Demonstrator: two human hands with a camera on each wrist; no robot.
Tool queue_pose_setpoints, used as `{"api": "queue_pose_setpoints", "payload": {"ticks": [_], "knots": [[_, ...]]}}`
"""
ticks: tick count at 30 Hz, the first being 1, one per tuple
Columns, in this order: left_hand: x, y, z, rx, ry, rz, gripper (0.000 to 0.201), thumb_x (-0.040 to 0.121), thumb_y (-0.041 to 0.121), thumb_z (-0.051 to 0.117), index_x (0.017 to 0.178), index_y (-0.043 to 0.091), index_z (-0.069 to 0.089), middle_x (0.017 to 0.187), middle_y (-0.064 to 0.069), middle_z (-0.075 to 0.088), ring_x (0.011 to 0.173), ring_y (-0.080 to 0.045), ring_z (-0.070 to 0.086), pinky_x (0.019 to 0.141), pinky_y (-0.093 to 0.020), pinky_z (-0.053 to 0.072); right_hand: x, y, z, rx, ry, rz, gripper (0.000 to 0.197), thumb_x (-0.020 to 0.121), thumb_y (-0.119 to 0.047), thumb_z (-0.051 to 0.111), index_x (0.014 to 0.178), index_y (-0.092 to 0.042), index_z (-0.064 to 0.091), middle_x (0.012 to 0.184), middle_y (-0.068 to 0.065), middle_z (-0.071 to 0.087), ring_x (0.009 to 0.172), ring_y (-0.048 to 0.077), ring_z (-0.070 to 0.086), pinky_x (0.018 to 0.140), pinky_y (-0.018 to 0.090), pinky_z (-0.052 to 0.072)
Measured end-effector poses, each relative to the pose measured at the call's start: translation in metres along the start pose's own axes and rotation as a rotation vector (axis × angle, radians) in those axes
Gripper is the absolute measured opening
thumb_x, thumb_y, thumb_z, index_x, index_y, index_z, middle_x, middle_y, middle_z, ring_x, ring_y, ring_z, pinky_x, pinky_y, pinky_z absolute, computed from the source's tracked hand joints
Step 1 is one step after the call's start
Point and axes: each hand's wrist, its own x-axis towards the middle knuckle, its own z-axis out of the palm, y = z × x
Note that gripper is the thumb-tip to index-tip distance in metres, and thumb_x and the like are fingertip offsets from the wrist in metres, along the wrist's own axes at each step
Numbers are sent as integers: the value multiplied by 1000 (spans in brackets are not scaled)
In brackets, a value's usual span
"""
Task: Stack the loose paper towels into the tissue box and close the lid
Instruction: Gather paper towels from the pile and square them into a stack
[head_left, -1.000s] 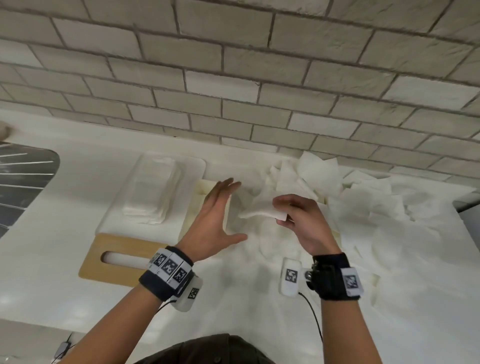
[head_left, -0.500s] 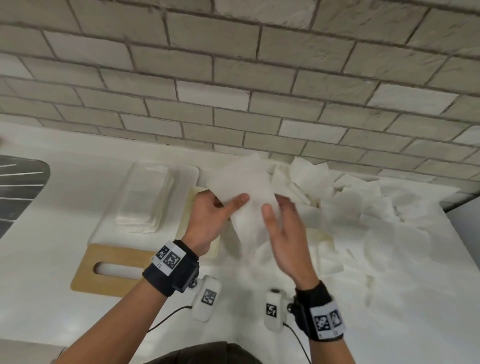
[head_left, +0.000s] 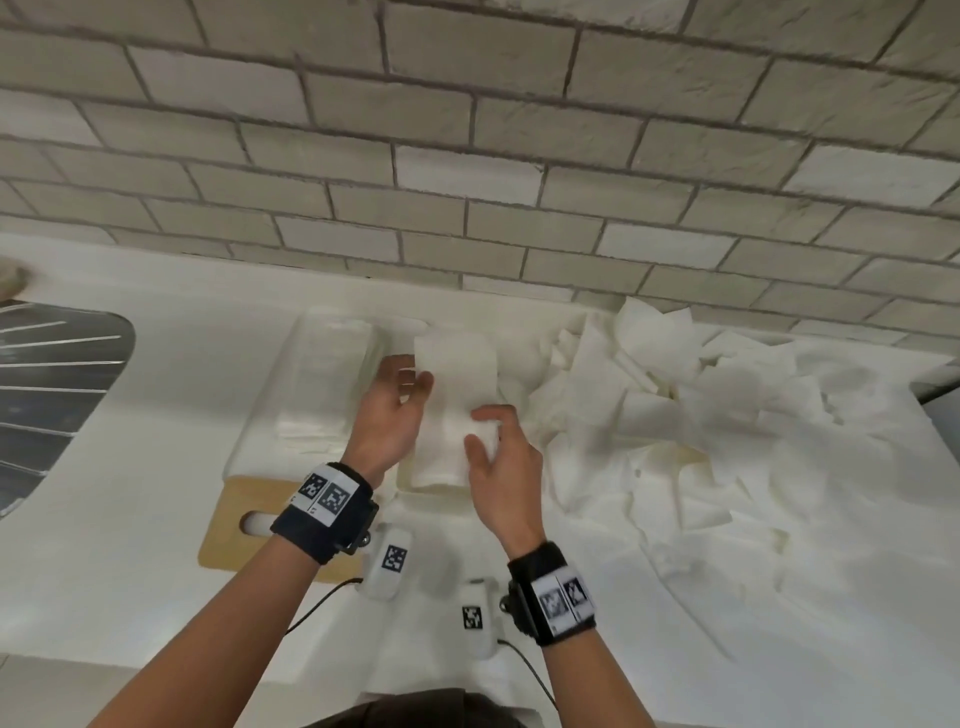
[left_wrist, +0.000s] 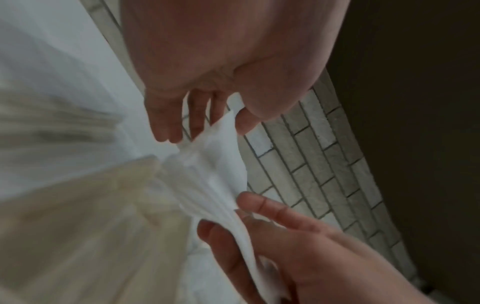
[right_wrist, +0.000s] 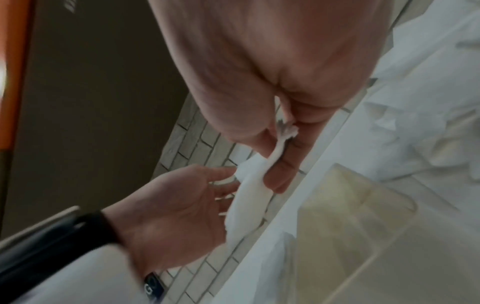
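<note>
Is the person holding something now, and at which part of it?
One paper towel: the left hand pinches its left edge, and the right hand pinches its right edge lower down.

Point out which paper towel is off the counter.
The paper towel held up between the left hand and right hand; the loose pile lies on the counter.

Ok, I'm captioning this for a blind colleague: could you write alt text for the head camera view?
Both hands, left hand and right hand, hold one white paper towel sheet above a white counter, below a grey brick wall. A clear plastic tissue box with folded towels lies left, its wooden slotted lid nearer, loose white towels right.
</note>
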Motion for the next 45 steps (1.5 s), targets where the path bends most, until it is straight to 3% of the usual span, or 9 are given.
{"api": "queue_pose_setpoints", "payload": {"ticks": [5, 12, 18, 24, 28, 32, 38, 42, 45], "knots": [[-11, -57, -14, 320, -179, -212, 62, 100, 23, 68, 153, 13, 37, 135, -14, 56, 124, -32, 61, 105, -43, 52, 35, 17, 58, -264, -313, 260, 40, 104, -4, 58, 142, 0, 49, 141, 21, 57, 128, 33, 61, 99, 28, 49], [-25, -82, -5, 493, -213, -155, 66, 93, 1, 61, 154, 17, 41, 135, -15, 65, 121, -32, 64, 102, -45, 53, 35, 13, 70, -533, -469, 273, 62, 100, -6, 68, 153, -2, 36, 143, 24, 53, 129, 38, 59, 102, 38, 52], [-40, -72, -1, 494, -102, -23, 65, 96, 9, 70, 154, 18, 43, 147, -14, 48, 130, -35, 54, 109, -47, 48, 27, 29, -23, -461, 0, -9, 27, 100, -20, 63, 127, -13, 61, 117, 14, 72, 105, 33, 70, 87, 41, 58], [-63, -44, 20, 324, -123, 208, 39, 97, 9, 71, 132, 22, 59, 125, 7, 69, 117, -11, 63, 102, -34, 54, 26, 139, -81, -877, -315, 252, 95, 85, -33, 81, 158, -8, 25, 164, 17, 29, 150, 38, 40, 118, 52, 43], [-73, -23, 49, 255, -251, 270, 26, 99, 9, 70, 119, 25, 67, 110, 16, 74, 109, 1, 68, 93, -15, 53, 27, 168, -105, -752, -191, 188, 41, 90, -12, 67, 129, -15, 55, 125, 8, 66, 112, 35, 67, 87, 43, 57], [-70, -11, 81, 268, -331, 321, 23, 100, 14, 71, 119, 27, 68, 116, 20, 72, 113, 3, 65, 98, -24, 55, 39, 163, -136, -395, -57, 165, 18, 100, -18, 66, 118, -17, 69, 104, 1, 75, 104, 32, 70, 80, 32, 51], [-50, 24, 117, 313, -334, 371, 80, 89, 42, 84, 154, 33, 38, 153, 14, 43, 138, -9, 46, 115, -29, 40, 58, 80, -204, -299, -148, -195, 18, 108, -16, 58, 121, -20, 69, 104, -12, 74, 90, 3, 63, 78, 7, 42], [-30, 52, 123, 233, -380, 369, 114, 74, 53, 95, 162, 38, 23, 160, 13, 39, 148, -4, 36, 120, -28, 34, 66, 19, -246, -229, -345, -272, 12, 110, -22, 58, 108, -30, 66, 96, -11, 74, 91, 7, 69, 78, 18, 48], [-23, 74, 118, 43, -492, 313, 89, 79, 39, 96, 151, 41, 45, 137, 10, 67, 128, -4, 63, 111, -35, 53, 72, -6, -256, -37, -386, -206, 12, 110, -20, 59, 109, -27, 69, 99, -11, 75, 94, 12, 71, 80, 23, 51]]}}
